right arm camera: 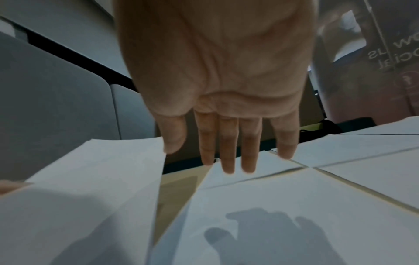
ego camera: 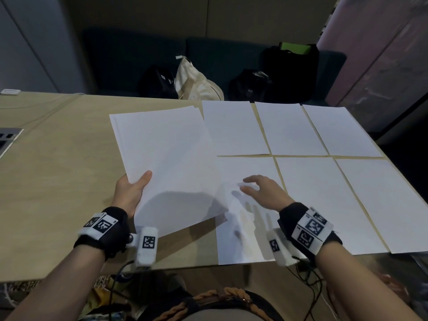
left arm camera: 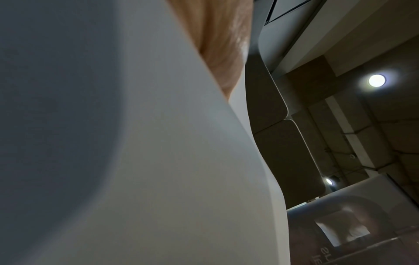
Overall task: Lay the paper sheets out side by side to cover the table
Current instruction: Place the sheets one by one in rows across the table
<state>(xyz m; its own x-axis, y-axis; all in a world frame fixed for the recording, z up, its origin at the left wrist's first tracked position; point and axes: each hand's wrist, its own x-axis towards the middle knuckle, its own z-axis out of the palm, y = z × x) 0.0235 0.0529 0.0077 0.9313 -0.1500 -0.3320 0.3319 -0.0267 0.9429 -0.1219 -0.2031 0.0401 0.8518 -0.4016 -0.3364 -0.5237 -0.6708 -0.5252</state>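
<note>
My left hand (ego camera: 133, 188) grips a stack of white paper sheets (ego camera: 169, 163) by its near left corner, thumb on top, holding it above the tan table (ego camera: 58, 181). The stack's underside (left arm camera: 158, 161) fills the left wrist view. Several white sheets lie side by side in two rows on the right part of the table, among them a far sheet (ego camera: 234, 128) and a near right sheet (ego camera: 324, 205). My right hand (ego camera: 261, 188) hovers with straight spread fingers (right arm camera: 229, 143) over the near left laid sheet (ego camera: 245, 228), holding nothing. Its shadow falls on that sheet (right arm camera: 272, 215).
The table's left half is bare wood, with a cable port (ego camera: 7, 140) at its left edge and a white adapter (ego camera: 9, 91) at the far left. Dark bags (ego camera: 273, 82) and a cream tote (ego camera: 194, 84) sit on a bench behind the table.
</note>
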